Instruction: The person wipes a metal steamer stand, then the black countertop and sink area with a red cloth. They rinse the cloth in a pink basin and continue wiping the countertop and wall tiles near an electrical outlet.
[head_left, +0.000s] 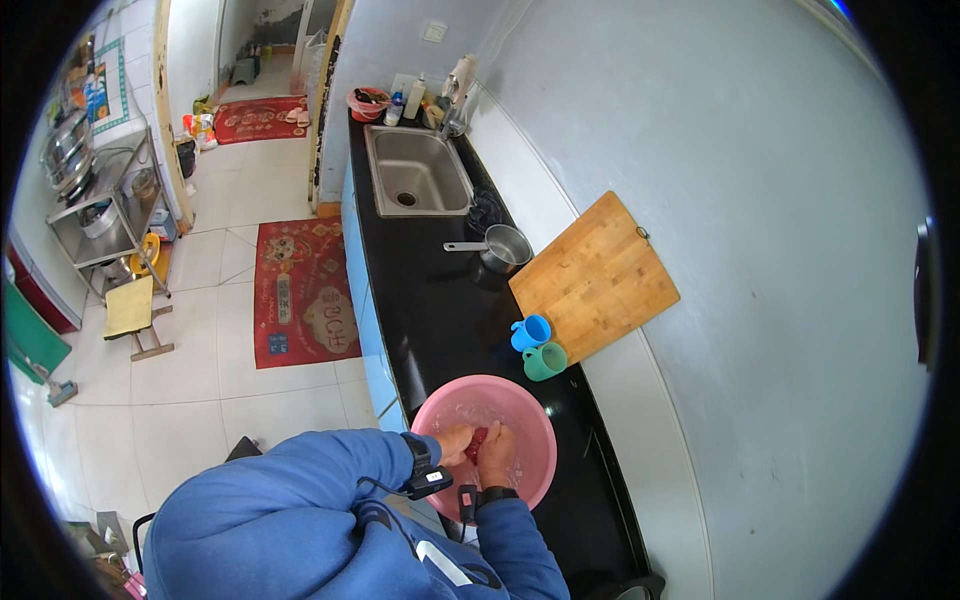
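A pink plastic basin (545, 450) holding clear water stands on the black countertop before me. Both of my hands are inside it, close together. Between them is a small dark red item (475, 444), perhaps a cloth or scrubber, mostly covered by fingers. My left hand (453, 444) grips it from the left. My right hand (496, 454) closes on its other side. Just beyond the basin's rim are a green mug (546, 362) and a blue mug (531, 332), side by side.
A wooden cutting board (600, 277) leans against the wall behind the mugs. Farther along the counter (420, 300) are a steel saucepan (505, 249), a black plastic bag (485, 210) and a steel sink (420, 169). On the floor at left lies a red mat (307, 300).
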